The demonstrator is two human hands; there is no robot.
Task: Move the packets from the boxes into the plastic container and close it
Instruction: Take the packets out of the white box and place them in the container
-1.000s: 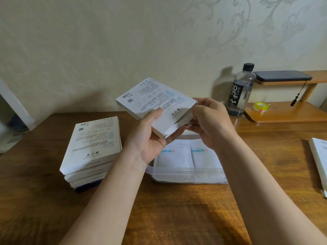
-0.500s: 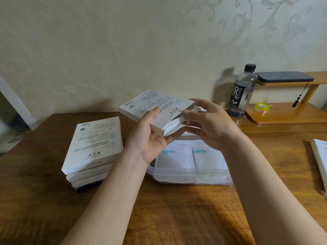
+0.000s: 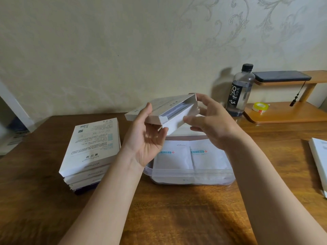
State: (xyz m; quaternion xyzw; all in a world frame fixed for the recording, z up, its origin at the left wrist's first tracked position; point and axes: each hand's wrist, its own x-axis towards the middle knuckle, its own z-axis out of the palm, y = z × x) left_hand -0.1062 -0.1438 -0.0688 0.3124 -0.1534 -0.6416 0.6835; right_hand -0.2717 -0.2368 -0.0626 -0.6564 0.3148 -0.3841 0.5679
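Centre of the frame: the left hand [image 3: 146,138] grips a flat white cardboard box [image 3: 159,110] in the air, thumb curled over its top face and fingers curled beneath; the box tilts slightly, and its open end faces right. White packets [image 3: 177,110] show edge-on inside that opening. The right hand [image 3: 212,124] meets the open end with fingers spread and nearly straight; its thumb tip lies at the raised upper flap and its forefinger tip touches the lower white flap; it clasps nothing.

Directly below the box, lower centre, a clear rectangular plastic container [image 3: 191,175] stands uncovered on the brown wooden table [image 3: 177,218]; two white sachets with blue labels [image 3: 173,156] lie side by side in it, flat, edges touching; its near rim shows clear of both arms.

Centre left: a stack of flat white boxes [image 3: 92,147], edges unevenly aligned, stands just beside the container's left wall. Another white box [image 3: 318,160] is cut by the right frame edge, well apart from the container. Bare wood fills the lower middle of the frame.

Upper right: a clear bottle with black cap and label [image 3: 240,91] stands beside a two-level wooden shelf [image 3: 292,115]; a dark phone [image 3: 281,76] lies on the upper level; a yellow tape roll [image 3: 260,106] sits on the lower.
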